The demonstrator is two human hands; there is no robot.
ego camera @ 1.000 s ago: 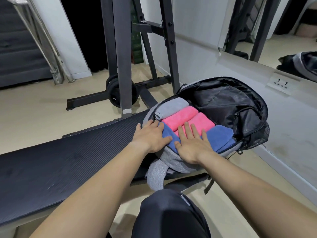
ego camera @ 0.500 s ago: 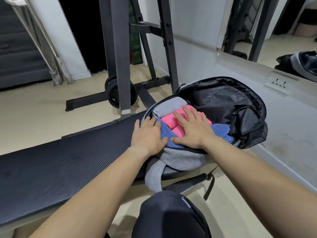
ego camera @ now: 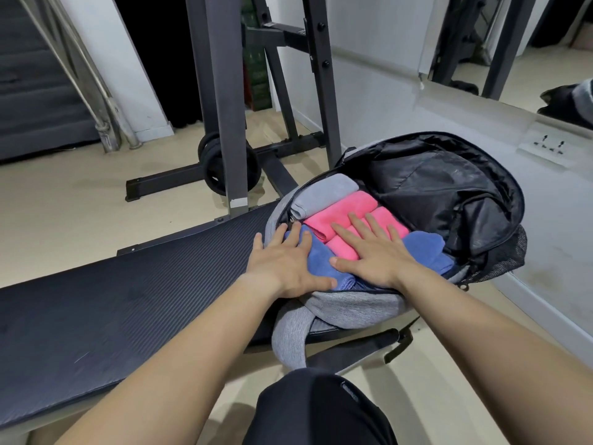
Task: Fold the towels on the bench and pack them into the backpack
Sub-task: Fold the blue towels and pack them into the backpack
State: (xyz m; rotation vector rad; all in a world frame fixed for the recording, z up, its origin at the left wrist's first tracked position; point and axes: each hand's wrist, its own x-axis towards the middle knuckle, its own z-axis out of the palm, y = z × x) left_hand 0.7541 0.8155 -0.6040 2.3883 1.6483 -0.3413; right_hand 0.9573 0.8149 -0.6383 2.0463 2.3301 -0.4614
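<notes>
Right hand (ego camera: 373, 256) shifted from blue towel (ego camera: 317, 261) onto pink towels (ego camera: 337, 213); left hand (ego camera: 282, 268) unmoved at backpack (ego camera: 353, 306) rim; both flat, fingers spread, pressing down

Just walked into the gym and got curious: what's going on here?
A person is packing folded towels into an open grey backpack lying on a black workout bench. The left hand presses flat on the blue towel, the right hand on the pink towels. A grey towel lies beyond them, also inside.
</notes>
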